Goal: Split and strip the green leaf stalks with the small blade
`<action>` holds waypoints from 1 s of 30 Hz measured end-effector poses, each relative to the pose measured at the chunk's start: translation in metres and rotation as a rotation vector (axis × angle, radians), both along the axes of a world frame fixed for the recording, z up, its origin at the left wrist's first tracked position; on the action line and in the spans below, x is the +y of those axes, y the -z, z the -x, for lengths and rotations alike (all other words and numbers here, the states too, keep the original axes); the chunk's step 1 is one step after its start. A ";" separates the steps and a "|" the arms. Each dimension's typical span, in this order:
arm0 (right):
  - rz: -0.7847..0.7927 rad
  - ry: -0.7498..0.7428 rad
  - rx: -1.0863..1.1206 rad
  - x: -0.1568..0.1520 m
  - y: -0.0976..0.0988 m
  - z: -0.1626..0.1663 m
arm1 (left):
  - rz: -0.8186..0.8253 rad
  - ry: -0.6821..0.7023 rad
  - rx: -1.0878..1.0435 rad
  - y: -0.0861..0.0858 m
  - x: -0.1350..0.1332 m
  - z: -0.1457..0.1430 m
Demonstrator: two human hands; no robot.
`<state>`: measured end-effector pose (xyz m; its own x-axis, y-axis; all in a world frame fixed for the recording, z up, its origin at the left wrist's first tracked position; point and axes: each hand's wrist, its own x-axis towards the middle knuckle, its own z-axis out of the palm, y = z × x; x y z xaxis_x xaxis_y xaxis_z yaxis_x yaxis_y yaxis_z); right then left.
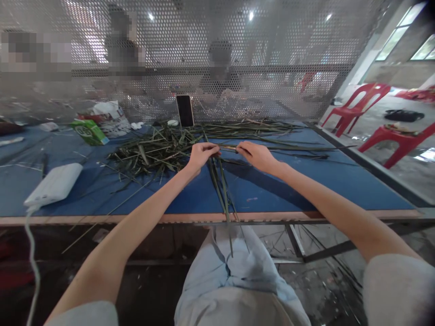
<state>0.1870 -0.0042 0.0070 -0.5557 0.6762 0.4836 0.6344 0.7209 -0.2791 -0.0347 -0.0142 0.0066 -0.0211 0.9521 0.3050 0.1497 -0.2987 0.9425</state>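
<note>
My left hand [200, 157] pinches a small bunch of long green leaf strips [220, 185], whose ends hang down across the blue table and over its front edge. To its right, my right hand [257, 155] is closed with thumb and fingers together on a thin light-brown strip [228, 147] that runs level between both hands. More long strips extend to the right behind my right hand. Beside my left hand lies a tangled heap of short green leaf pieces [146, 151]. The fingertips hide how the strips join.
Long leaf strips [244, 129] lie along the back of the table, near an upright phone [185, 111]. At left are a white power bank [56, 183] with a cable, a green carton [89, 132] and a white tub [110, 122]. A perforated metal screen [272, 50] closes off the back; red chairs [356, 106] stand right.
</note>
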 end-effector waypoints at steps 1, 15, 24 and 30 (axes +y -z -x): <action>-0.051 0.035 -0.048 -0.003 -0.001 0.001 | -0.001 0.000 -0.003 0.000 0.000 0.000; 0.000 0.096 -0.062 -0.008 -0.002 0.006 | -0.068 0.020 0.097 0.004 -0.001 -0.001; -0.035 0.113 0.009 -0.009 0.002 0.010 | -0.130 0.009 0.200 -0.004 -0.005 -0.007; -0.020 0.176 0.147 0.009 -0.014 -0.008 | -0.173 0.005 0.288 -0.002 -0.002 0.001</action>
